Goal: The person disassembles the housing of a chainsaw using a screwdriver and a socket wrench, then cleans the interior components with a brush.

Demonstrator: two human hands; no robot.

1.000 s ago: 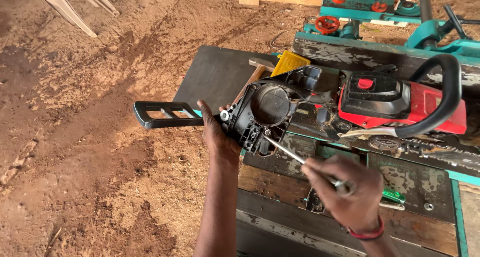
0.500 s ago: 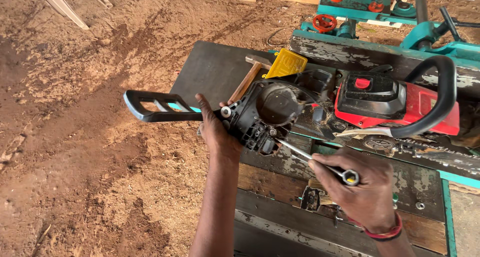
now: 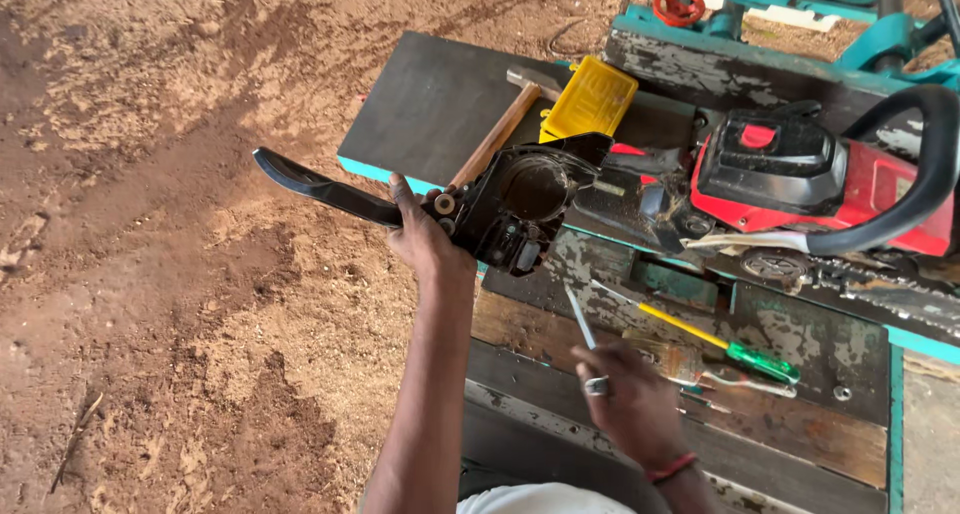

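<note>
The black chainsaw housing (image 3: 525,206), a plastic casing with a round opening in its face and a long curved handle (image 3: 320,187) running out over the dirt floor (image 3: 180,274), is held up at the near-left edge of the workbench (image 3: 800,444), just in front of the dark board (image 3: 440,99) that lies on the bench's far corner. In the head view the left hand (image 3: 425,242) is clenched around the housing where the handle joins the body, arm stretched forward from below. The right hand (image 3: 630,404) sits lower, over the worn bench planks, fingers closed on a slim metal screwdriver (image 3: 580,317) whose shaft points up towards the housing without touching it. Beside that hand on the bench lie a screwdriver with a green grip and yellow shaft (image 3: 720,344) and a paintbrush (image 3: 675,359). Behind the housing, a wooden-handled hammer (image 3: 500,129) and a yellow plastic piece (image 3: 592,99) rest on the board. To the housing's right stands the red and black chainsaw body (image 3: 800,174) with its looped black handle.
</note>
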